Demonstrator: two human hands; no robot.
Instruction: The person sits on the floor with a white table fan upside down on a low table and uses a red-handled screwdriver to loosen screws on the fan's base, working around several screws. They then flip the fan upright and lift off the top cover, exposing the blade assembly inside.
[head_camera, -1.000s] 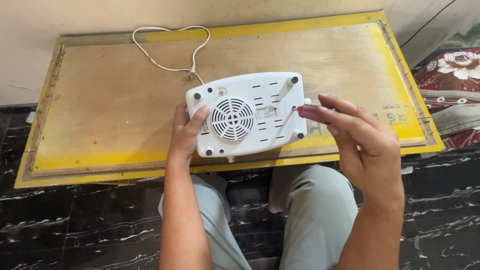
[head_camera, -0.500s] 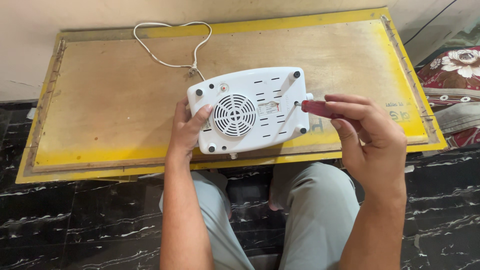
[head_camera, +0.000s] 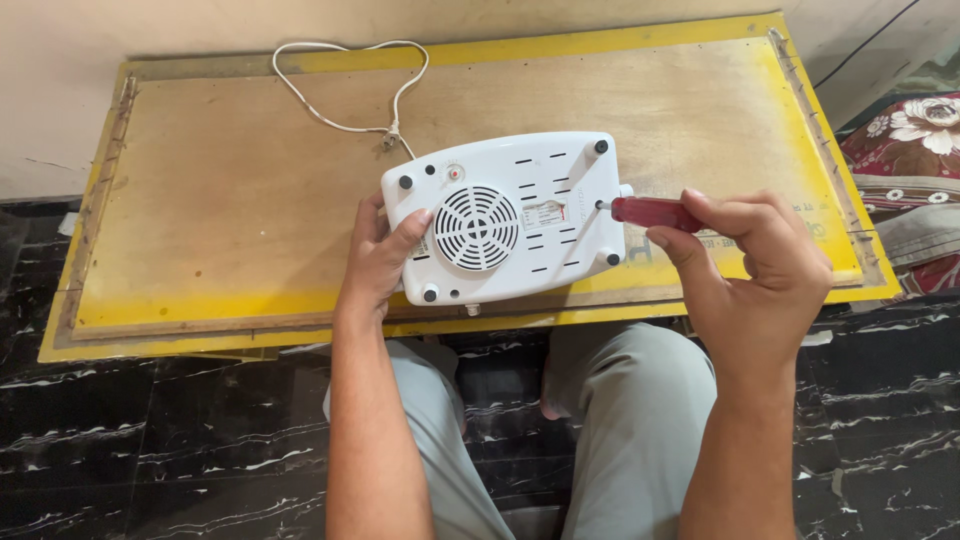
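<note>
**Screwdriver tip at the underside of a white appliance**

White appliance (head_camera: 510, 215) is lying bottom-up on the yellow-edged wooden board (head_camera: 230, 190), toward the near edge and right of centre. Round vent grille is facing up, black feet at the corners. White cord (head_camera: 345, 85) is running from its far side and looping across the board toward the wall.

Left hand (head_camera: 385, 250) is bracing the appliance's left end; thumb is lying on the top face beside the grille, the other fingers are wrapping round the edge, hidden.

Right hand (head_camera: 755, 265) is gripping a red-handled screwdriver (head_camera: 655, 211), fingers curled and pressed together around the handle. Its tip is sitting at the appliance's right side, near a foot.

Grey trousered knees are showing below the board, over black marble floor (head_camera: 150, 440). Floral cushion (head_camera: 915, 130) is lying at the right.
</note>
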